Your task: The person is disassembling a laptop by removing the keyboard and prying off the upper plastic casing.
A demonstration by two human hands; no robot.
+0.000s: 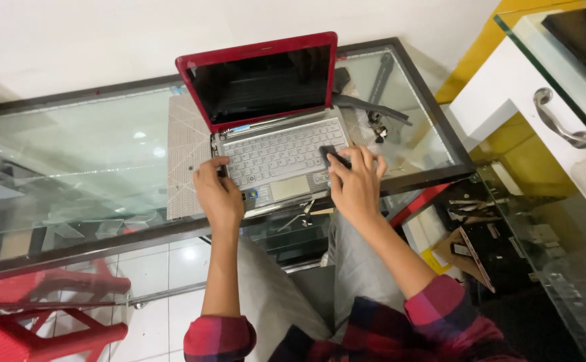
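Note:
A small laptop [266,127] with a red lid and a silver keyboard stands open on a glass table [72,147], on top of a grey mat [187,154]. My left hand [218,193] rests on the laptop's left front corner, fingers curled against its edge. At the keyboard's right side my right hand [357,184] presses a small black object [330,154] onto the keys with its fingertips. The screen is dark.
Dark tools and small parts [377,124] lie on the glass to the right of the laptop. A white cabinet with a metal handle [561,124] stands at the right. A red plastic stool [38,322] is at the lower left. Boxes and clutter [474,241] sit under the table.

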